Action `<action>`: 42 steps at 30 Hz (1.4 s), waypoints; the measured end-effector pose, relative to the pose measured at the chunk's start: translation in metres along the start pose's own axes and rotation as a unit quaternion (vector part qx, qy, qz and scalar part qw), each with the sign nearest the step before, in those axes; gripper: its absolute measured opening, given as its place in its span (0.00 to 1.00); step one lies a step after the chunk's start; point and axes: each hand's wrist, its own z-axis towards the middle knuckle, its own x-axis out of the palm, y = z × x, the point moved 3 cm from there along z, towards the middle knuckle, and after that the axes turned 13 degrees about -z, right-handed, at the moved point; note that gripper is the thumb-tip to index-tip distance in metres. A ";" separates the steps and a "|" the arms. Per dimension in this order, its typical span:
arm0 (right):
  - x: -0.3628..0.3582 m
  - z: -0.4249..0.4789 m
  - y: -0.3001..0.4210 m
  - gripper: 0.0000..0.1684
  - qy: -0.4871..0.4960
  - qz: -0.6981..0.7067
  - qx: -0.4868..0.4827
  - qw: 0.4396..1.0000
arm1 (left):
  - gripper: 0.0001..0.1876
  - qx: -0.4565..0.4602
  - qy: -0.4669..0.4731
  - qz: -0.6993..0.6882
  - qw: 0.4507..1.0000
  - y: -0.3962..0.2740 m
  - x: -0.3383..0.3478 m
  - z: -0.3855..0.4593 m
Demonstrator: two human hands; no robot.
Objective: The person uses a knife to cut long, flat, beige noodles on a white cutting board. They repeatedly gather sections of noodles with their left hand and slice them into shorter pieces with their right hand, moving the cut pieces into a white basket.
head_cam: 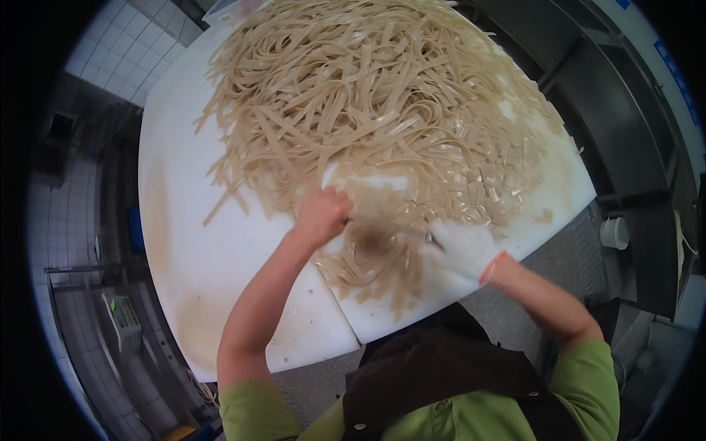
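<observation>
My bare left hand point(325, 212) is closed like a fist around the left end of a blurred, blade-like tool point(389, 225). My right hand point(463, 248), in a white glove with an orange cuff, grips the tool's other end, where a bit of metal shows. Motion blur hides the tool's exact shape. It lies across wide, flat noodles point(358, 270), which look cut into shorter pieces below and to the right of my hands. Beyond my hands spreads a large heap of long, glossy flat noodles point(353, 82).
White cutting boards point(182, 248) cover the table, with a seam near my body. A clear plastic container point(234, 10) stands at the far left edge. Dark metal equipment point(612, 121) lines the right, with a white bucket point(614, 233) below. A light basket point(126, 322) sits at lower left.
</observation>
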 end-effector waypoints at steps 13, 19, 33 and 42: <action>0.060 -0.037 0.025 0.23 -0.024 0.046 0.045 0.998 | 0.08 0.022 0.023 -0.012 0.999 -0.006 0.060 -0.022; 0.037 -0.060 0.054 0.21 -0.017 0.153 -0.007 0.988 | 0.08 0.087 0.081 0.034 0.992 -0.026 -0.004 -0.033; 0.085 -0.042 0.075 0.22 0.052 0.157 0.018 0.986 | 0.17 0.009 0.076 -0.009 0.997 -0.002 0.043 -0.069; 0.041 -0.094 -0.010 0.25 -0.062 0.265 0.203 0.941 | 0.45 -0.016 0.024 -0.045 0.999 -0.054 0.023 -0.136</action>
